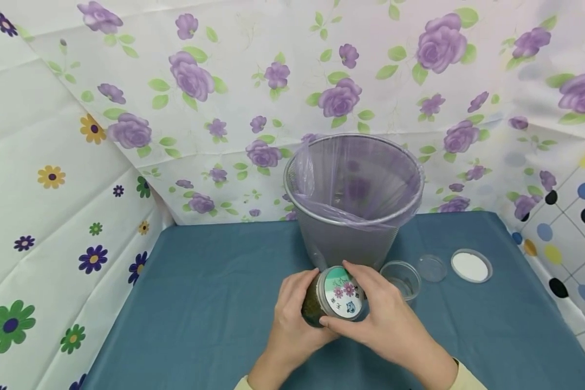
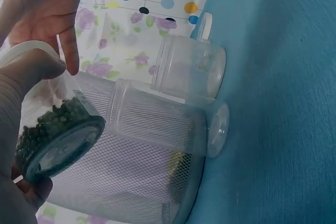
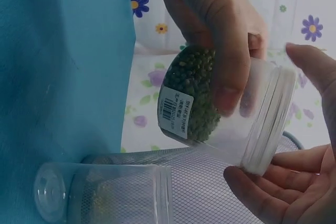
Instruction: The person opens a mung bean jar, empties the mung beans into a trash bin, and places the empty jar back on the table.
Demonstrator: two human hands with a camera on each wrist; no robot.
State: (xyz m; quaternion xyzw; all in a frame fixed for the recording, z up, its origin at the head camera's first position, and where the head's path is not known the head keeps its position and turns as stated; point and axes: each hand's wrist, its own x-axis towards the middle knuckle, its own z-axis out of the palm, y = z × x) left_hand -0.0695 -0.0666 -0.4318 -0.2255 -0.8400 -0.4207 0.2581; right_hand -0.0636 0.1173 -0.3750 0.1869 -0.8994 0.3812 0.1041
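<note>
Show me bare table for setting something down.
Widest: cloth left of the bin and left hand. Smaller: right of the right hand, in front of the white disc. Crowded: bin to disc, around the clear jar.

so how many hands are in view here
2: the left hand grips the partly filled jar by its side, and the right hand is around its lid. No others show.

Beyond the hands [image 1: 292, 317], we see a mesh bin [image 1: 343, 242] with a purple liner [image 1: 358, 181]; rightward of them, a clear tub [image 1: 402, 281], clear disc [image 1: 431, 268] and white-centred lid [image 1: 470, 266] on the blue tabletop [image 1: 214, 292]; behind, floral sheeting [image 1: 234, 108].
</note>
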